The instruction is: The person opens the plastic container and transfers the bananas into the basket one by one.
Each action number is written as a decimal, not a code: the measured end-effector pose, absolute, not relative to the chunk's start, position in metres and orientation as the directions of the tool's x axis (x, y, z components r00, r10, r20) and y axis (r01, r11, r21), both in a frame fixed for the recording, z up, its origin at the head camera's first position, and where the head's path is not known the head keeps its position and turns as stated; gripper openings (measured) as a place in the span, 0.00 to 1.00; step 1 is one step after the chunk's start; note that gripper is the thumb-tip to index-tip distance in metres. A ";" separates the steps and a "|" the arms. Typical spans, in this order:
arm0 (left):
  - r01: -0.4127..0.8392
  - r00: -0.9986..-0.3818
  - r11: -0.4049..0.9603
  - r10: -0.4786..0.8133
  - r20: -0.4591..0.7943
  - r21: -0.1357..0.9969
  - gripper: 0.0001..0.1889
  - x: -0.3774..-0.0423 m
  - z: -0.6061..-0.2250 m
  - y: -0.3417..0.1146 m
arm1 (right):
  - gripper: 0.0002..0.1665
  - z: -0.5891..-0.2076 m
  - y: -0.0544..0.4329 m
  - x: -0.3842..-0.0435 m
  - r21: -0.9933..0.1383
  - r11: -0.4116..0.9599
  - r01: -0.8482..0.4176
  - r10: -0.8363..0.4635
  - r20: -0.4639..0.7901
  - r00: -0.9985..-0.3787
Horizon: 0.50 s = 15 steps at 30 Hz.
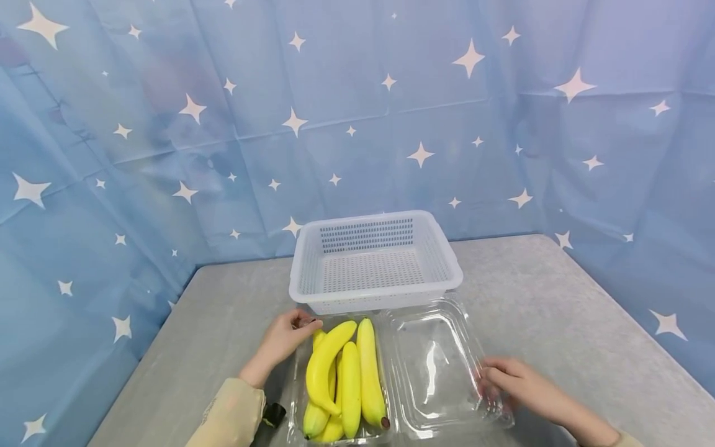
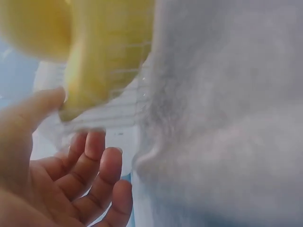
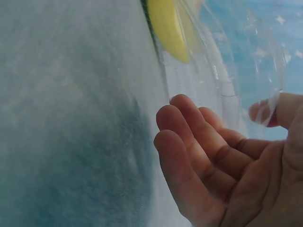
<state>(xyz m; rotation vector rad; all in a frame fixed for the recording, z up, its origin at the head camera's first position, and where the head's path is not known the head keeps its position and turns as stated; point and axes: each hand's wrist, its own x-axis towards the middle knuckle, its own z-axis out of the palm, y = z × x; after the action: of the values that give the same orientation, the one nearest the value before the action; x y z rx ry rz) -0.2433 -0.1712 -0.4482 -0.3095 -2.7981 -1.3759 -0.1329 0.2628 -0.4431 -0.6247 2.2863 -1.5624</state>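
Note:
A hinged clear plastic box (image 1: 383, 379) lies unfolded on the table, its lid (image 1: 416, 347) spread to the right of the base. Several yellow bananas (image 1: 350, 388) fill the base, one crossing over others. My left hand (image 1: 282, 338) pinches the base's far left corner, and the left wrist view has the thumb beside a banana (image 2: 109, 52) with the fingers curled below. At the lid's right edge, my right hand (image 1: 516, 385) holds the rim; in the right wrist view the thumb (image 3: 265, 112) lies on one side of the clear plastic and the fingers on the other.
Right behind the box stands a white perforated basket (image 1: 380, 292) with nothing in it. The grey table (image 1: 530, 298) runs back to a blue curtain (image 1: 357, 149) with white stars, which also hangs along both sides. A small black object (image 1: 274, 414) is by the left sleeve.

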 end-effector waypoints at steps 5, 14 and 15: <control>0.133 -0.986 0.573 0.163 0.047 0.808 0.13 -0.234 -0.447 -0.182 | 0.14 -0.445 0.265 -0.134 -0.919 0.340 -0.201 -0.515 -0.003 -0.857; 0.118 -0.978 0.556 0.210 -0.002 0.823 0.17 -0.224 -0.449 -0.193 | 0.15 -0.447 0.266 -0.141 -0.911 0.373 -0.177 -0.543 -0.060 -0.837; 0.128 -0.977 0.556 0.215 0.007 0.821 0.17 -0.223 -0.449 -0.194 | 0.16 -0.446 0.265 -0.142 -0.908 0.388 -0.157 -0.539 -0.086 -0.838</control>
<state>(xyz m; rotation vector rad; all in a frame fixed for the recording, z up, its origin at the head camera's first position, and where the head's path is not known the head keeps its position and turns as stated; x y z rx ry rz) -0.2232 -0.1935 -0.4491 -0.3154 -2.8533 -1.4937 -0.1419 0.2651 -0.4459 -0.6031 2.2844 -1.4350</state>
